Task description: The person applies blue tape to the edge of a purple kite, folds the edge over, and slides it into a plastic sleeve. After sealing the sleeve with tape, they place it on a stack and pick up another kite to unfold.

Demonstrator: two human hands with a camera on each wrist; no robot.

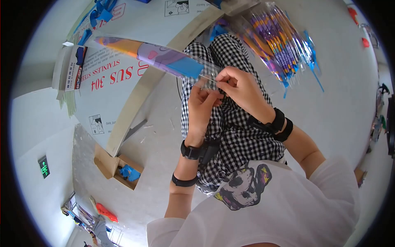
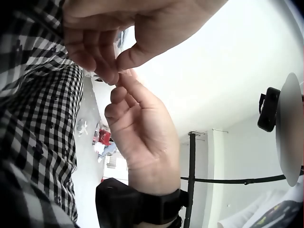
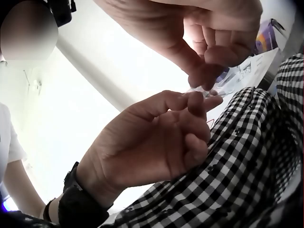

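Observation:
A long clear plastic sleeve holding a folded orange, purple and blue item point(image 1: 160, 57) slants from the upper left down to the hands, its blue end nearest them. The left hand point(image 1: 200, 108) pinches the clear end of the sleeve between thumb and fingers. Close beside it, the right hand point(image 1: 246, 92) pinches the same end, where a thin white line shows. In the left wrist view the fingertips of the left hand point(image 2: 142, 33) and right hand point(image 2: 142, 128) nearly meet. Clear film point(image 3: 230, 85) shows beyond the fingertips in the right wrist view.
A large white board printed in red point(image 1: 119, 88) lies at the left, with blue strips point(image 1: 103, 15) on it. Several similar packed items point(image 1: 273, 41) lie beyond the knees at right. An open cardboard box point(image 1: 108, 162) with blue pieces stands on the floor at lower left.

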